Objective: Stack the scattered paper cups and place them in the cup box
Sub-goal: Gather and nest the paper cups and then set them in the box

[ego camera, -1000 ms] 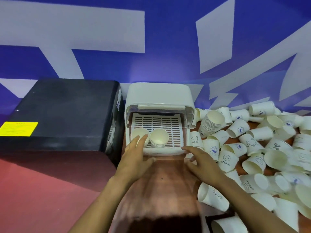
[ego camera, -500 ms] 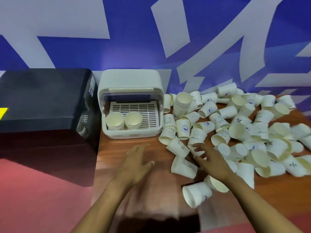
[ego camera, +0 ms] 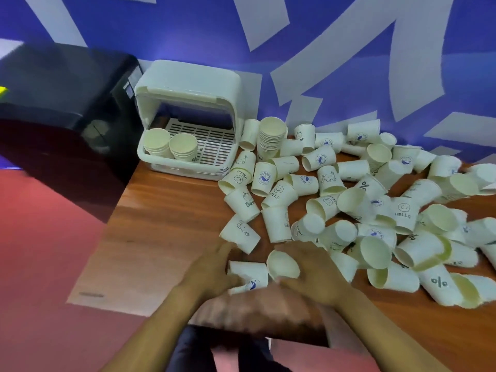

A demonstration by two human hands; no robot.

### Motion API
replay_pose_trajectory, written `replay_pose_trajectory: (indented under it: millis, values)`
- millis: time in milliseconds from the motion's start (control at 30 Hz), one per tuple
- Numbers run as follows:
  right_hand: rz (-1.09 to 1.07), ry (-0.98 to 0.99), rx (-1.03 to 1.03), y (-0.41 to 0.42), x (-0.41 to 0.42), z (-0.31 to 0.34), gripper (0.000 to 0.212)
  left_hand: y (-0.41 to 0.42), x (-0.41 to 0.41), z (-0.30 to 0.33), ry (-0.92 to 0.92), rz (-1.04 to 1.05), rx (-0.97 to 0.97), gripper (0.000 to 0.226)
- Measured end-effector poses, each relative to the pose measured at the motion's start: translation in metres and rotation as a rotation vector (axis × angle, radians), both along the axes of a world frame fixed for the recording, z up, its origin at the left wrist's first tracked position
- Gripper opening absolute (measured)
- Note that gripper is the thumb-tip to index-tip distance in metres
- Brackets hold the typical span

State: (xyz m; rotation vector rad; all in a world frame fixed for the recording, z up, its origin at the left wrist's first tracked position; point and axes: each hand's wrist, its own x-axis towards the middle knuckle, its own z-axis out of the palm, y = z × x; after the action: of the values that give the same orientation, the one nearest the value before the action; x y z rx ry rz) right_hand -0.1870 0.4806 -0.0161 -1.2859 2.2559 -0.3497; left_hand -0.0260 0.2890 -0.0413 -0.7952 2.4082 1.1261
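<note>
Many paper cups (ego camera: 357, 200) litter wooden table (ego camera: 171, 226) against blue wall (ego camera: 188, 30).

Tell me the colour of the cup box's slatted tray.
White, like the cup box itself; the slatted tray shows in the head view.

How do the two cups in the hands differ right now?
The left hand grips a blue-logo cup lying sideways; the right hand holds a cup with its open mouth facing the camera. The first shows its printed wall, the second its plain inside. Both are white paper.
</note>
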Motion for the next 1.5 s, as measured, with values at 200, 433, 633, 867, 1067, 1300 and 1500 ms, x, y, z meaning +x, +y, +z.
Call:
replay_pose_trajectory:
  millis: [200,433,633,867,1067,1300,1500]
  values:
    - [0.128,0.102,0.032,0.006,0.004,-0.009,0.085,0.028,0.007,-0.016,-0.1,-0.025,-0.151,0.092]
    - [0.125,0.109,0.03,0.003,0.005,-0.013,0.078,0.025,0.014,-0.014,-0.059,0.062,-0.131,0.072]
    - [-0.076,-0.081,-0.108,0.0,0.003,0.001,0.07,-0.008,0.024,0.019,0.095,0.243,-0.049,0.053]
    - [-0.303,-0.231,-0.307,-0.047,0.01,0.022,0.062,-0.08,0.043,0.068,0.26,0.348,-0.182,0.056]
    - [-0.38,-0.2,-0.369,-0.129,0.039,0.038,0.063,-0.15,0.081,0.084,0.359,0.334,-0.141,0.068]
    - [-0.394,-0.091,-0.374,-0.226,0.077,0.069,0.062,-0.243,0.095,0.113,0.45,0.252,-0.227,0.074]
    - [-0.464,-0.045,-0.379,-0.262,0.082,0.081,0.065,-0.28,0.062,0.137,0.472,0.101,-0.392,0.074]
